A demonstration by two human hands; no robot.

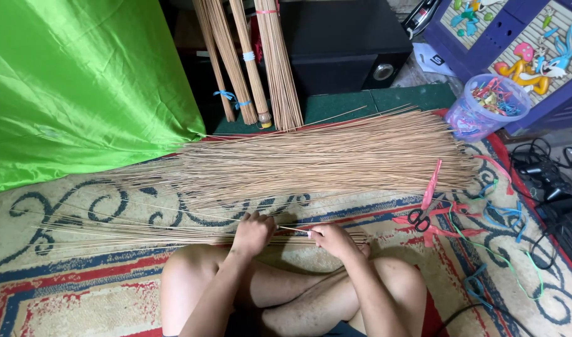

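I sit cross-legged on a patterned carpet [80, 293]. My left hand [253, 232] is closed around a small bundle of thin tan broom sticks [142, 234] that lies across the floor in front of my knees. My right hand [331, 239] pinches a single stick [293, 229] whose tip points toward the left hand. A much larger pile of loose sticks [323, 159] is spread across the carpet just beyond my hands.
Red-handled scissors [425, 203] lie to the right among red, blue and green strings. A plastic tub of coloured ties [485, 106] stands at the back right. Tied stick bundles [254, 62] lean upright behind. Green cloth [73, 81] hangs at left; black cables [542, 175] lie at right.
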